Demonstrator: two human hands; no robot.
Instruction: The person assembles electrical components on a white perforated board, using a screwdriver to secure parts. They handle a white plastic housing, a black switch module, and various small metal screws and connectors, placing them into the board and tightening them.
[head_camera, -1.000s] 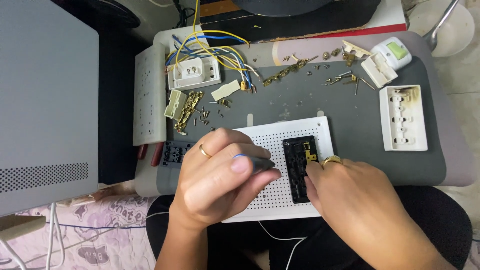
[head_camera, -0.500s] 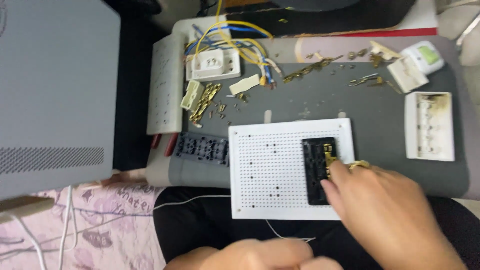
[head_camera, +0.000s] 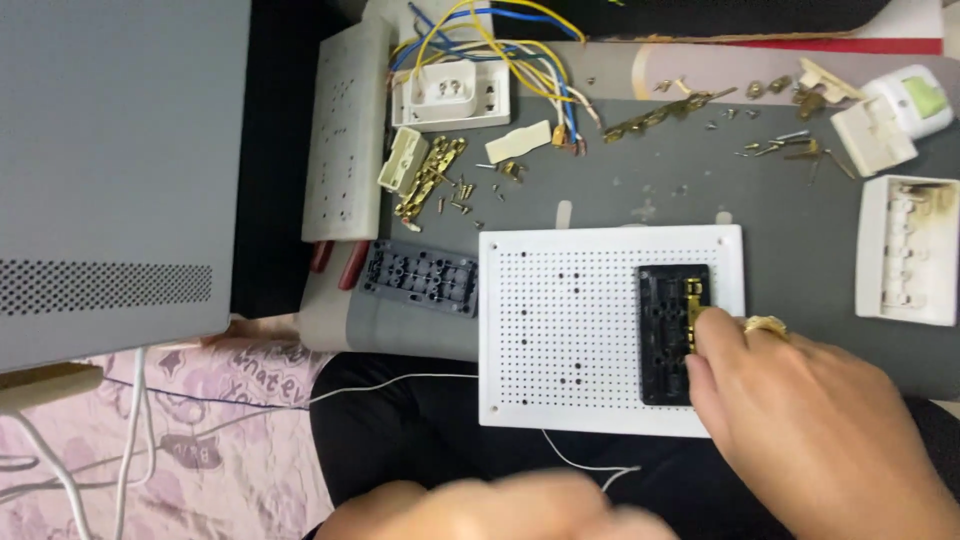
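Since a second ago the left hand (head_camera: 500, 508) has left the white perforated board (head_camera: 560, 330) and now blurs at six o'clock; its grip cannot be told. The right hand (head_camera: 820, 420), at four o'clock, presses fingertips on the black socket insert (head_camera: 662, 335) beside its brass strip (head_camera: 692, 305), not clasping it. Bare board lies open toward nine o'clock. A white socket cover (head_camera: 905, 250) sits at three o'clock.

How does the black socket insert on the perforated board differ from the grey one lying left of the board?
The black insert stands lengthwise on the white perforated board, with the right hand touching a brass strip at its edge; the grey insert lies crosswise on the grey mat, untouched. The black one is darker and partly covered by fingers; the grey one is in full view. Both are oblong moulded pieces with rows of cells.
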